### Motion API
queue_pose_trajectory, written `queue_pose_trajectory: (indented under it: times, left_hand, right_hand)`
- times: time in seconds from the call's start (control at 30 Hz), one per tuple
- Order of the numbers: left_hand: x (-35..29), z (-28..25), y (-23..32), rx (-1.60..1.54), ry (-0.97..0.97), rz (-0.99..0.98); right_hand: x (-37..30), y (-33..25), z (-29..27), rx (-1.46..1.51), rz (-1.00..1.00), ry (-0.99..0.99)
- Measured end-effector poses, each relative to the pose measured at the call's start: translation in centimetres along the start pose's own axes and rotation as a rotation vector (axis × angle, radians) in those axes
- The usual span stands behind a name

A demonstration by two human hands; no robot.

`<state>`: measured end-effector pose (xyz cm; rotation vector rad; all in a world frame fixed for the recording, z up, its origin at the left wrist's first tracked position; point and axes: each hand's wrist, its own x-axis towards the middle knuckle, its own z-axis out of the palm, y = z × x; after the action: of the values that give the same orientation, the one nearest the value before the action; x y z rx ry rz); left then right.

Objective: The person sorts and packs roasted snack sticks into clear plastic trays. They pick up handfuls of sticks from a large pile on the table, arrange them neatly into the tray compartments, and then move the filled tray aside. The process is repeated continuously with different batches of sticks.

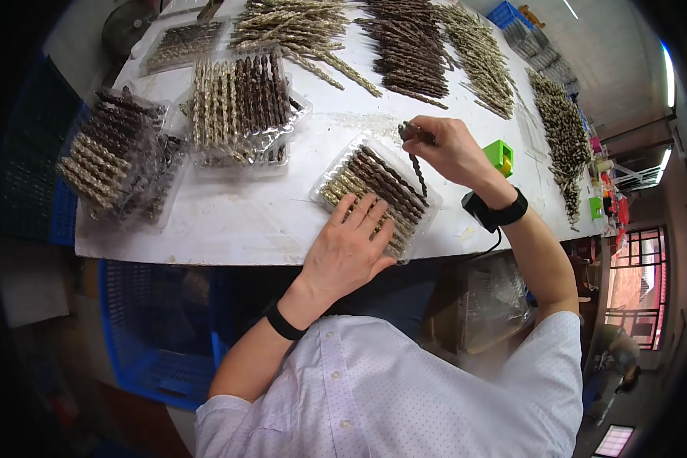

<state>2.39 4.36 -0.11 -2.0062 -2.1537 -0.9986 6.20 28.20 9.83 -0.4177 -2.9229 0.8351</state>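
Observation:
A clear plastic tray [433, 206] lies near the table's front edge, holding a row of thin twisted sticks [374, 177], some gold and some dark brown. My left hand [347, 243] rests on the gold sticks with its fingers spread. Over the tray's far right side, my right hand [450, 149] pinches a dark brown twisted stick [418, 174] near its upper end. That stick hangs down at a slant, its lower end by the dark sticks in the tray. What the sticks are made of I cannot tell.
Stacked filled trays [240, 103] and a tilted pile of packs [103, 156] stand at left. Loose heaps of gold sticks [290, 27], dark sticks [408, 46] and more sticks [561, 130] line the far side. A green tape dispenser [499, 156] sits beside my right wrist. Below the table is a blue crate [160, 374].

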Motion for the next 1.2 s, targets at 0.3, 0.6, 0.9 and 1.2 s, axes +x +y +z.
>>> queue_pose_trajectory:
  times: [0.3,0.6,0.9,1.2]
  left_hand:
    - [0.0,-0.1,0.1,0.005,-0.031,-0.012]
    - [0.1,-0.1,0.0,0.000,-0.031,-0.004]
    - [-0.1,0.0,-0.1,-0.003,-0.024,0.000]
    - [-0.1,0.0,0.0,0.015,-0.037,-0.007]
  right_hand:
    - [0.4,-1.3,-0.2,-0.081,-0.029,0.049]
    - [0.4,0.5,2.8,-0.211,-0.097,0.051]
    - [0.4,1.0,4.9,-0.523,-0.192,0.037]
    - [0.8,0.4,3.1,-0.130,-0.102,-0.001]
